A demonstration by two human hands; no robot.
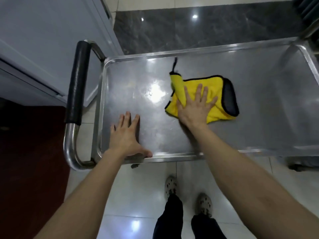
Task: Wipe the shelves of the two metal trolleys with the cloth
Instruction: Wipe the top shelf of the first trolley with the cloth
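Head view, single frame.

- Trolley (96, 94): stainless steel. Its top shelf (259, 109) is a rectangular tray with rounded corners and a low raised rim. The surface is scuffed and shiny and reflects ceiling lights. The shelf's long axis runs left to right across the middle of the frame.
- Handle (76, 87): bent steel tube at the shelf's left end, covered by a black padded sleeve. It runs top to bottom of the frame.
- Cloth (215, 88): yellow plush microfibre with black edging, lying rumpled on the shelf at centre frame, right of the bright glare patch. Its long axis runs roughly left to right, tilted slightly down to the right. The right end is turned over and shows a dark grey underside. A folded strip rises at the upper left corner, and its black loop (174, 63) points toward the top of the frame.
- Right hand (193, 107): palm down on the cloth's left half, fingers straight and spread, pointing up-frame. The grip is slack, pressing flat with nothing clasped. The forearm enters from the lower right.
- Left hand (126, 135): flat on bare steel near the shelf's lower left corner, fingers extended up-frame, thumb along the near rim. The grip is likewise open and holds nothing.
- Floor (131, 195): glossy pale tiles, with a dark veined stone strip (207, 28) at the top and a red mat (31, 152) at left.
- Perforated shoes (170, 185) are at bottom centre.
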